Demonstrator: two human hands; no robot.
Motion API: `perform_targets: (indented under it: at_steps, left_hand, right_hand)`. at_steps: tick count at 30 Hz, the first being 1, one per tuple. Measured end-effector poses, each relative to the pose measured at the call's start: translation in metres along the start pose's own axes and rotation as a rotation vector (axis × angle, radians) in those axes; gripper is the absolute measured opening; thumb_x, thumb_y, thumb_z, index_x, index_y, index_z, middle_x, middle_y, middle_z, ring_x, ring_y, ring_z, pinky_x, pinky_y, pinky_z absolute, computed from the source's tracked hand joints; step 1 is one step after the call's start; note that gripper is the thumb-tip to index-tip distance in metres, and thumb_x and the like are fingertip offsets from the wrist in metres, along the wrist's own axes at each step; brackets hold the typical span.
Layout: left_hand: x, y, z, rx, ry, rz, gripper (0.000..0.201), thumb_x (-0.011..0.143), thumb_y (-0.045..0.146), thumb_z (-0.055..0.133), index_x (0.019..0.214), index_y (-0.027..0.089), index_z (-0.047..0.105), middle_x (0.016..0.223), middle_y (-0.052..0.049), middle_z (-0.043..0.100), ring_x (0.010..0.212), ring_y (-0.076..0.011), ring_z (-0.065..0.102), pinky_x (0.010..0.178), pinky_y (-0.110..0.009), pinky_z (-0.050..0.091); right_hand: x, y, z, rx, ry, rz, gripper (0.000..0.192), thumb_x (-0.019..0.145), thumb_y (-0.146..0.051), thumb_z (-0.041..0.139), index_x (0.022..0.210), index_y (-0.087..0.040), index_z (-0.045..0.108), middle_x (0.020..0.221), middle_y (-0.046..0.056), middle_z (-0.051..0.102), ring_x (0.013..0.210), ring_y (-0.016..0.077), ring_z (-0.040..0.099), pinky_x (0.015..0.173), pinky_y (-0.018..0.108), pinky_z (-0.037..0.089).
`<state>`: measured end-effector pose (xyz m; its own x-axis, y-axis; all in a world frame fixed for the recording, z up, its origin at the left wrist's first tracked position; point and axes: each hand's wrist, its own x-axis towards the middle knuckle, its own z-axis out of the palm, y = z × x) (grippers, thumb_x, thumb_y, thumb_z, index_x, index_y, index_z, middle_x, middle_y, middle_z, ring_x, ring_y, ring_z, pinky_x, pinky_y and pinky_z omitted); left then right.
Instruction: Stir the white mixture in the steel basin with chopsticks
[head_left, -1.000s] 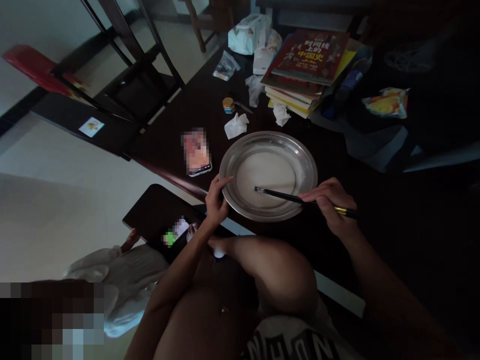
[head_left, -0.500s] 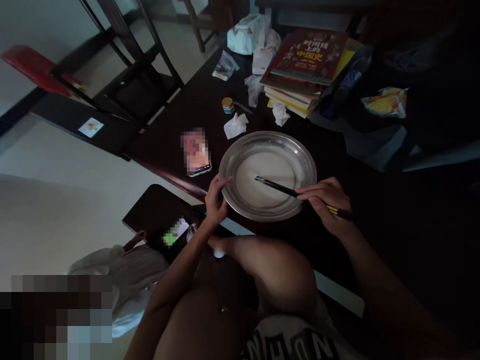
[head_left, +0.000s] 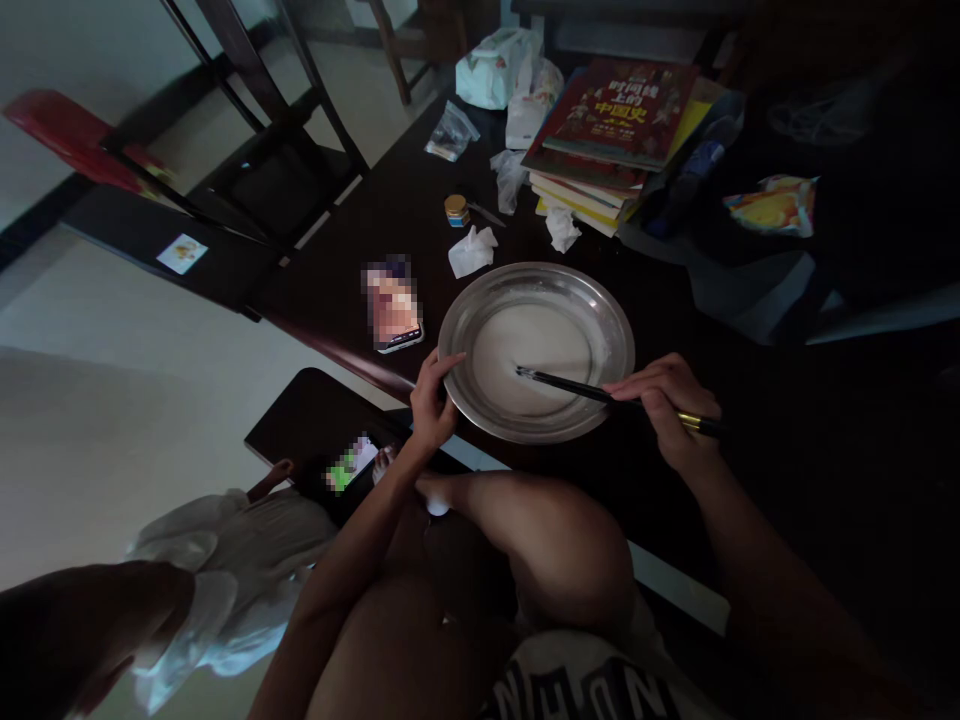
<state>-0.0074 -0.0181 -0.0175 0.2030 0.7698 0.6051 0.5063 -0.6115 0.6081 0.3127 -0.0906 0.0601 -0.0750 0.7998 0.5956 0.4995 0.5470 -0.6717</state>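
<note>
A wide, shallow stainless steel basin [head_left: 616, 330] rests near the edge of the dark table, with a whitish layer [head_left: 525, 335] across its bottom. My left hand [head_left: 433, 402] is closed on the basin's near left rim, thumb over the edge. In my right hand [head_left: 673, 408] are black chopsticks [head_left: 570, 386] with a gold band near the thick end. They slope down over the right rim, and their whitened tips touch the whitish layer near the basin's middle.
Left of the basin lies a phone [head_left: 394, 310]. Behind it are crumpled tissues [head_left: 472, 252], a small gold-lidded jar [head_left: 456, 210], plastic bags [head_left: 491, 75] and stacked books [head_left: 615, 115]. A snack packet [head_left: 772, 207] lies far right. Another person [head_left: 232, 560] sits lower left by a lit screen [head_left: 351, 466].
My right hand has shifted right and slightly down, drawing the chopstick tips a little right and nearer through the whitish layer. My left hand and the basin stay in place.
</note>
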Motion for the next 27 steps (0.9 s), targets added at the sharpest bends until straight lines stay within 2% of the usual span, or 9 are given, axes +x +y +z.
perform_targets:
  at_steps: [4, 9, 14, 17, 20, 24, 27]
  left_hand:
    - [0.0004, 0.0003, 0.0001, -0.011, 0.001, 0.005, 0.036, 0.101, 0.040, 0.051, 0.130, 0.023, 0.062, 0.132, -0.013, 0.066, 0.122, -0.0248, 0.067, 0.099, -0.041, 0.057]
    - [0.0006, 0.0008, 0.0000, -0.007, 0.001, 0.012, 0.036, 0.102, 0.042, 0.049, 0.129, 0.022, 0.062, 0.131, -0.013, 0.067, 0.123, -0.0255, 0.066, 0.101, -0.042, 0.056]
    - [0.0008, 0.0011, -0.0003, -0.008, -0.006, 0.010, 0.038, 0.102, 0.044, 0.049, 0.130, 0.022, 0.062, 0.129, -0.013, 0.067, 0.122, -0.0253, 0.066, 0.099, -0.042, 0.057]
    - [0.0009, 0.0010, -0.0006, -0.030, -0.001, 0.015, 0.037, 0.101, 0.042, 0.051, 0.130, 0.022, 0.062, 0.130, -0.013, 0.067, 0.123, -0.0257, 0.066, 0.100, -0.042, 0.056]
    - [0.0008, 0.0009, -0.0006, -0.028, -0.002, 0.006, 0.037, 0.102, 0.043, 0.050, 0.130, 0.022, 0.063, 0.131, -0.013, 0.067, 0.123, -0.0261, 0.066, 0.100, -0.043, 0.056]
    - [0.0002, 0.0004, 0.0001, -0.036, 0.003, 0.005, 0.038, 0.102, 0.044, 0.050, 0.131, 0.023, 0.063, 0.131, -0.013, 0.066, 0.122, -0.0258, 0.066, 0.100, -0.043, 0.056]
    - [-0.0007, -0.0004, 0.0009, -0.019, 0.004, -0.013, 0.039, 0.102, 0.047, 0.049, 0.129, 0.022, 0.063, 0.131, -0.014, 0.066, 0.121, -0.0252, 0.066, 0.099, -0.042, 0.056]
  right_hand:
    - [0.0010, -0.0017, 0.0005, -0.028, -0.110, -0.007, 0.024, 0.100, -0.024, 0.055, 0.101, -0.032, 0.077, 0.100, -0.002, 0.083, 0.084, 0.0192, 0.074, 0.079, 0.043, 0.049]
    - [0.0001, -0.0017, -0.0005, 0.001, -0.010, 0.037, 0.027, 0.102, -0.026, 0.051, 0.099, -0.033, 0.077, 0.092, -0.002, 0.083, 0.081, 0.0209, 0.073, 0.077, 0.044, 0.051]
    - [-0.0006, -0.0012, 0.0006, -0.021, -0.095, 0.016, 0.023, 0.101, -0.027, 0.054, 0.098, -0.032, 0.076, 0.096, -0.002, 0.083, 0.083, 0.0192, 0.073, 0.076, 0.043, 0.050]
    - [-0.0009, 0.0002, 0.0008, -0.033, -0.051, 0.014, 0.023, 0.101, -0.024, 0.054, 0.098, -0.031, 0.076, 0.098, -0.002, 0.083, 0.085, 0.0194, 0.073, 0.078, 0.043, 0.050]
    - [-0.0009, 0.0003, 0.0004, 0.007, 0.007, 0.035, 0.028, 0.102, -0.024, 0.051, 0.098, -0.032, 0.077, 0.091, -0.001, 0.083, 0.081, 0.0211, 0.073, 0.076, 0.044, 0.051]
    - [0.0006, -0.0013, 0.0005, 0.003, -0.067, 0.024, 0.024, 0.100, -0.025, 0.055, 0.100, -0.033, 0.077, 0.094, -0.002, 0.083, 0.082, 0.0204, 0.074, 0.077, 0.044, 0.051]
    - [0.0005, -0.0007, 0.0002, -0.002, -0.032, 0.038, 0.025, 0.101, -0.024, 0.054, 0.099, -0.032, 0.077, 0.096, -0.002, 0.083, 0.085, 0.0202, 0.074, 0.078, 0.043, 0.051]
